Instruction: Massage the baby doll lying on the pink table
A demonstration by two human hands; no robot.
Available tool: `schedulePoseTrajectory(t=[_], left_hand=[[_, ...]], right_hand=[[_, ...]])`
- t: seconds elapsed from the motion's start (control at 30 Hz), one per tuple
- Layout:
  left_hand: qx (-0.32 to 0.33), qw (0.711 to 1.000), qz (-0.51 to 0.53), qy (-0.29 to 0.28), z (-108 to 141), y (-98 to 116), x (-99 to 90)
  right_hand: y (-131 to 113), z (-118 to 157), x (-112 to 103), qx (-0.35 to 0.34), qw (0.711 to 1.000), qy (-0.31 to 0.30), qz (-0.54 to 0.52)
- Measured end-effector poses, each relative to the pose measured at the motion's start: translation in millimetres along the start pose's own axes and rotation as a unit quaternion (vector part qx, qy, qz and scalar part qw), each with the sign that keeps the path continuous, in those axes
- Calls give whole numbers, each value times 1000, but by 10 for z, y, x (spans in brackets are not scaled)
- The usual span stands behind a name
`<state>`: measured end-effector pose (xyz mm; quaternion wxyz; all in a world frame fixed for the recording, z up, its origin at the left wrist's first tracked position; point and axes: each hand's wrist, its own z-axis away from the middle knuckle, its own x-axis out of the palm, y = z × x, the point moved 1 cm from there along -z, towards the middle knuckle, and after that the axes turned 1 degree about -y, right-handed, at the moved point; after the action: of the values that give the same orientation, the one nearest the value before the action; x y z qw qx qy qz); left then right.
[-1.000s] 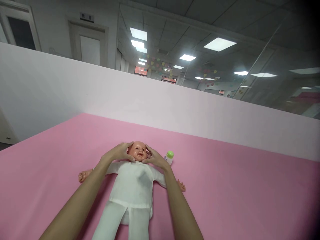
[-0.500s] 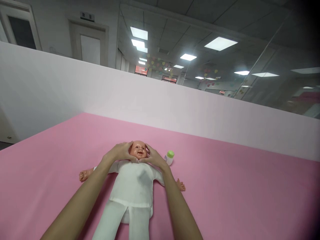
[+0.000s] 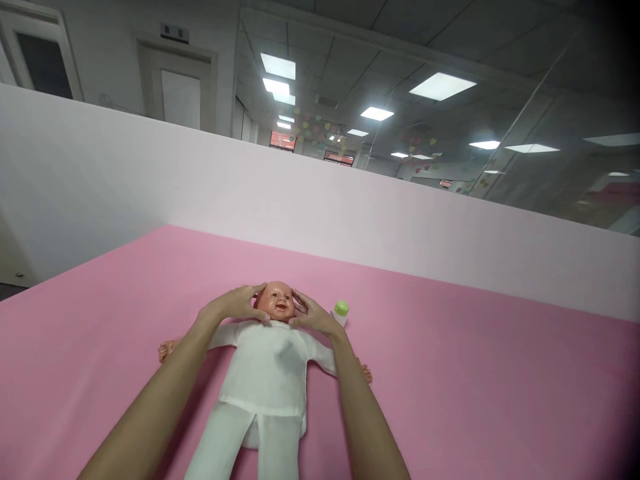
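Note:
A baby doll (image 3: 265, 367) in a white top and white trousers lies face up on a pink surface, arms spread to both sides. At the left side of its head (image 3: 279, 299), my left hand (image 3: 239, 305) is curved and open, with fingertips near the temple and the thumb by the jaw. My right hand (image 3: 313, 313) mirrors it on the other side, thumb and fingers apart around the cheek. Neither hand wraps round the head; light touch at its edges is likely hard to confirm. Just behind my right wrist stands a small bottle (image 3: 341, 312) with a green cap, partly hidden.
The pink surface (image 3: 475, 373) spreads to both sides of the doll. A white low wall (image 3: 320, 207) borders it at the back and left. Beyond are doors (image 3: 180, 100), glass panels and lit ceiling lights (image 3: 443, 87).
Both hands have drawn slightly outward from the doll's face. The thumbs, near each other under the chin before, are now farther apart. My right wrist covers more of the bottle.

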<state>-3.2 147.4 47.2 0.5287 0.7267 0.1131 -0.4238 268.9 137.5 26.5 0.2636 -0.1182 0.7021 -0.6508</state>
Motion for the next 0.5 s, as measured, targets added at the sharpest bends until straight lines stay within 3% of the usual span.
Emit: schedulePoseTrajectory(t=[0.1,0.3,0.5], left_hand=[[-23,998,-59,9,-33,28,61],[-28,994,-99,38,-29,94,108],[38,999,13,15,2,-40,7]], right_hand=[[-145,-21,133,-24,999,-7,38],[-234,-34,212,-25,992,56,113],[-19,-11,21,-7,1000,19,23]])
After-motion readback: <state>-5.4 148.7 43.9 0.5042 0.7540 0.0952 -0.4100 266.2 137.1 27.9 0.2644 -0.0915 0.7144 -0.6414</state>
